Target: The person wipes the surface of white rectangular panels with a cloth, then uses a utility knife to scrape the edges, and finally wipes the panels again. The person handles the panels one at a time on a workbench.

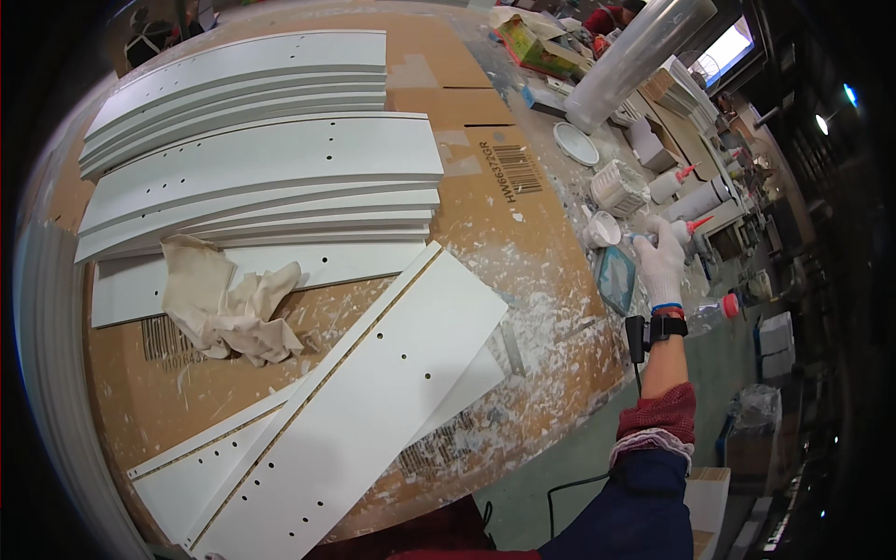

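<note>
My right hand (661, 261), in a white knit glove, is stretched out to the right side of the table. Its fingers are closed around a white squeeze bottle (682, 230) with a red nozzle; the glove hides part of the bottle. My left hand is not in view. Nearest to me, a white panel (373, 392) with drilled holes and a groove along one edge lies slantwise over another white panel (210, 471). A crumpled beige cloth (229, 299) rests on the front of a stack of white panels (271, 154).
Another panel stack (243, 79) stands behind. Paint-flecked cardboard (551, 308) covers the table. Around my right hand are a white plastic basket (620, 189), a white cup (601, 230), a blue-rimmed tray (616, 280), a second red-tipped bottle (668, 184) and a clear bottle (711, 313). A plastic-wrapped roll (635, 65) stands farther back.
</note>
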A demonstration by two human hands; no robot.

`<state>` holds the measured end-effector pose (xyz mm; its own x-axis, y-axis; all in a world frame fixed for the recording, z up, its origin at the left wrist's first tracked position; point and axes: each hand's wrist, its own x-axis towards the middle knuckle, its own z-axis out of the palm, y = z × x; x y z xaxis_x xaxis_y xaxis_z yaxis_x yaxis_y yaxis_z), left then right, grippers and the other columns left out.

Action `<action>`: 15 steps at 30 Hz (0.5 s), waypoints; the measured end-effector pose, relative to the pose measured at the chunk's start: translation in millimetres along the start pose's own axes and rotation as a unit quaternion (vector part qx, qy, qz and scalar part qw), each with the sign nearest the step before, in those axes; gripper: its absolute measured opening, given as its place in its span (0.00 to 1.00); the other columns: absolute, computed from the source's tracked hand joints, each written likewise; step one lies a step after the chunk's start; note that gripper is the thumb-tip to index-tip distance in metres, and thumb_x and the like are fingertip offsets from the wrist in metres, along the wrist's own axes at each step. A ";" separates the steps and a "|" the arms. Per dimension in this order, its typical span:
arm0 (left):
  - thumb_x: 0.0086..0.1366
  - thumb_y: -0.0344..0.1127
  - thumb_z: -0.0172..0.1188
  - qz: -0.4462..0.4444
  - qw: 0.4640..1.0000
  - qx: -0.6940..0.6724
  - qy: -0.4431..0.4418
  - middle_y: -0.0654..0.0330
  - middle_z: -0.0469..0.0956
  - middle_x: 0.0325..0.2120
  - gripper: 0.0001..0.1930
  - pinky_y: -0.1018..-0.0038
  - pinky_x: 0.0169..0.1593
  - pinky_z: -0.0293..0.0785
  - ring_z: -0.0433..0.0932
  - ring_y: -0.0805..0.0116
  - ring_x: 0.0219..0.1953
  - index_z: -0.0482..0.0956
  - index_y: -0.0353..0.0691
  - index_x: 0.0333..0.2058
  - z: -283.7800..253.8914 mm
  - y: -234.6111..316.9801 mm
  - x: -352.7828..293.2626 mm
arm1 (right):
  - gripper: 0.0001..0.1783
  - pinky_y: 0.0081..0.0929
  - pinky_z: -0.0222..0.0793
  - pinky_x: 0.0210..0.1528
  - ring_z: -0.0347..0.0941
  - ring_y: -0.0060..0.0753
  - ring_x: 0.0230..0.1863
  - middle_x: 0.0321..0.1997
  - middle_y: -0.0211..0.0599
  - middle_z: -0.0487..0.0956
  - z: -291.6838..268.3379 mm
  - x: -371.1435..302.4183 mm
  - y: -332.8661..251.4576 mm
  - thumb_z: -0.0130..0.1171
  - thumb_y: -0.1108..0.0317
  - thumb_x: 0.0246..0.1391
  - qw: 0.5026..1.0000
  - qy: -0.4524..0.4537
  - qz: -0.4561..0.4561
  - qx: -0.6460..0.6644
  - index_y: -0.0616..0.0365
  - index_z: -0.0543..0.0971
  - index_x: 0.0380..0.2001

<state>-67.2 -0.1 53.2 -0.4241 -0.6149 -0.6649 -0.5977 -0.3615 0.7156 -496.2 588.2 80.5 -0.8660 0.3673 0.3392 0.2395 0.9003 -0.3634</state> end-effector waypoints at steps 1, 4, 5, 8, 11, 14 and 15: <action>0.68 0.48 0.54 0.001 1.000 -0.024 0.004 0.51 0.75 0.47 0.26 0.65 0.52 0.70 0.74 0.60 0.46 0.68 0.29 0.54 1.8 -0.4 -0.6 | 0.21 0.38 0.69 0.47 0.76 0.46 0.44 0.41 0.49 0.79 -2.0 -5.8 0.1 0.61 0.65 0.47 1.000 0.009 -0.001 -0.022 0.57 0.76 0.46; 0.68 0.48 0.54 -0.003 1.000 -0.017 0.005 0.51 0.74 0.47 0.27 0.65 0.52 0.70 0.74 0.60 0.47 0.67 0.29 0.54 -3.3 -4.2 1.8 | 0.20 0.39 0.69 0.45 0.76 0.47 0.41 0.38 0.49 0.79 0.3 -20.1 10.7 0.61 0.63 0.45 0.998 -0.009 0.005 -0.063 0.57 0.77 0.44; 0.68 0.48 0.54 -0.005 1.000 -0.013 0.002 0.51 0.74 0.47 0.27 0.65 0.52 0.70 0.74 0.60 0.46 0.68 0.29 0.54 -5.7 -5.7 3.5 | 0.20 0.39 0.69 0.45 0.76 0.48 0.41 0.37 0.48 0.79 5.2 -22.8 18.1 0.61 0.63 0.45 0.997 -0.022 0.008 -0.072 0.57 0.77 0.43; 0.68 0.48 0.55 -0.001 1.000 0.008 -0.014 0.51 0.75 0.46 0.26 0.65 0.51 0.70 0.74 0.61 0.45 0.69 0.29 0.53 -9.9 -11.1 16.3 | 0.18 0.38 0.70 0.45 0.76 0.46 0.40 0.37 0.46 0.79 14.0 -26.9 48.9 0.61 0.62 0.44 0.992 -0.043 -0.028 -0.116 0.56 0.79 0.40; 0.68 0.47 0.55 0.012 0.999 0.034 0.008 0.50 0.75 0.45 0.25 0.66 0.50 0.71 0.74 0.62 0.45 0.70 0.29 0.51 -13.1 -10.9 12.3 | 0.16 0.36 0.70 0.44 0.76 0.42 0.39 0.37 0.43 0.79 11.1 -39.4 37.3 0.62 0.64 0.45 0.999 0.007 -0.010 -0.034 0.56 0.79 0.40; 0.68 0.47 0.55 0.019 0.999 0.025 0.020 0.50 0.74 0.45 0.24 0.66 0.49 0.71 0.74 0.62 0.45 0.71 0.29 0.50 -1.0 -0.2 1.1 | 0.14 0.29 0.69 0.41 0.74 0.30 0.37 0.35 0.35 0.79 -1.3 -55.8 2.6 0.61 0.68 0.50 0.995 -0.012 -0.015 0.095 0.59 0.79 0.41; 0.68 0.47 0.55 0.019 0.999 0.021 0.022 0.50 0.74 0.45 0.24 0.66 0.49 0.71 0.74 0.62 0.45 0.71 0.29 0.50 -2.3 -1.4 0.5 | 0.14 0.26 0.69 0.40 0.73 0.27 0.36 0.35 0.33 0.78 -9.6 -68.4 -26.6 0.61 0.69 0.51 0.979 -0.063 0.022 0.195 0.61 0.79 0.42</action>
<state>-65.0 -1.5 52.3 -0.4172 -0.6573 -0.6276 -0.6104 -0.3090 0.7294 -439.1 541.3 75.3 -0.9113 0.3508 0.2155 0.1135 0.7173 -0.6874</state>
